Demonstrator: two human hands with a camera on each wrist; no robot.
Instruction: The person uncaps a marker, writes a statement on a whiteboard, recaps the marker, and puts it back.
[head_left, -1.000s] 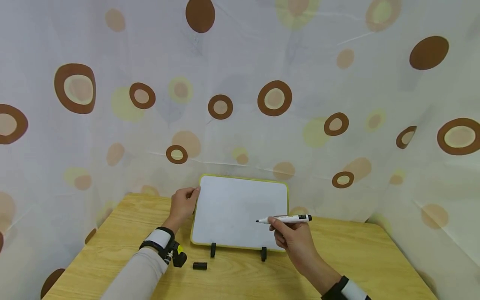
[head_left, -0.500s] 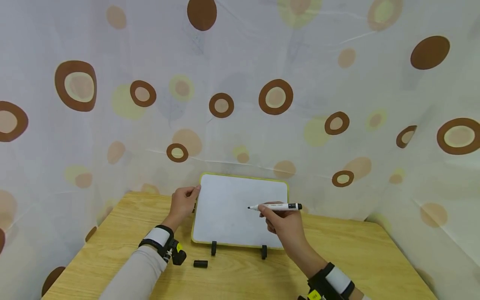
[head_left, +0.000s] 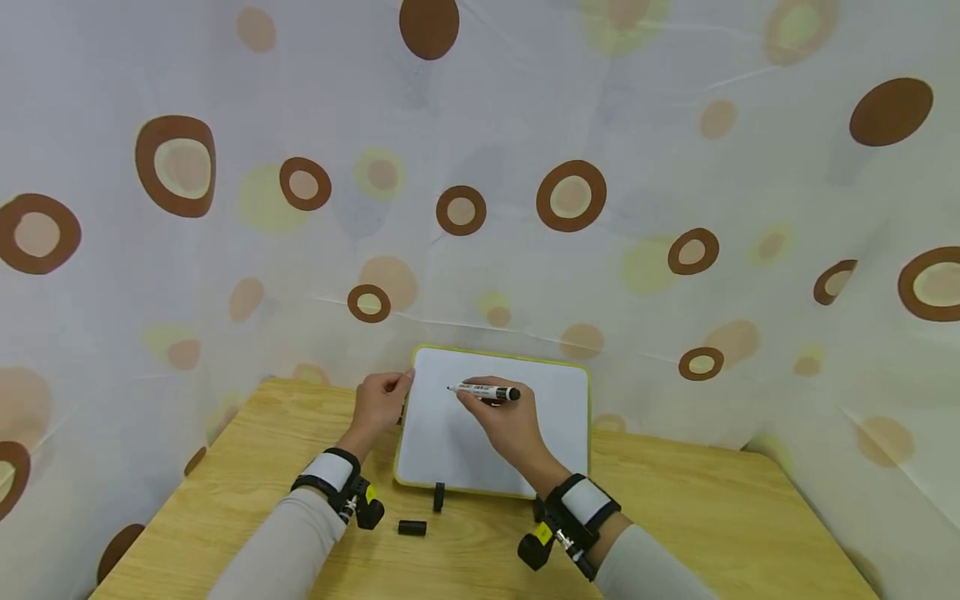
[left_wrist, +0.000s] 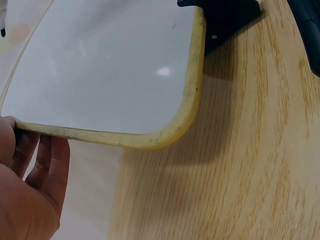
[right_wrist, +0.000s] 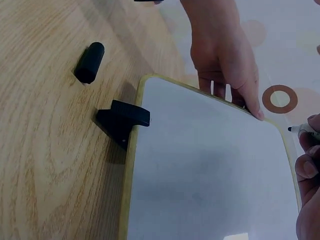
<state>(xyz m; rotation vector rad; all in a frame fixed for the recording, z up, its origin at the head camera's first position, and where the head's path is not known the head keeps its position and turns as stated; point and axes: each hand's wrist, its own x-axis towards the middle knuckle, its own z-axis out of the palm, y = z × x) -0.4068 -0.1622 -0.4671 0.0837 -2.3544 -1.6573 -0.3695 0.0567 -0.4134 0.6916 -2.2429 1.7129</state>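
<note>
A whiteboard with a yellow rim leans back on small black stand feet. My left hand grips its left edge, thumb on the front and fingers behind, as the left wrist view shows of the hand. My right hand pinches a black-and-white marker in front of the board's upper left part. The marker's bare dark tip points left; in the right wrist view the marker sits at the right edge. No marks show on the white surface.
A black marker cap lies on the wooden table in front of the board. Behind the table hangs a pale curtain with brown and beige circles. Both wrists carry strapped-on cameras.
My right hand has carried the marker left and up across the board, from its right side to the upper left. My left hand keeps its grip on the edge; the head view has shifted slightly.
</note>
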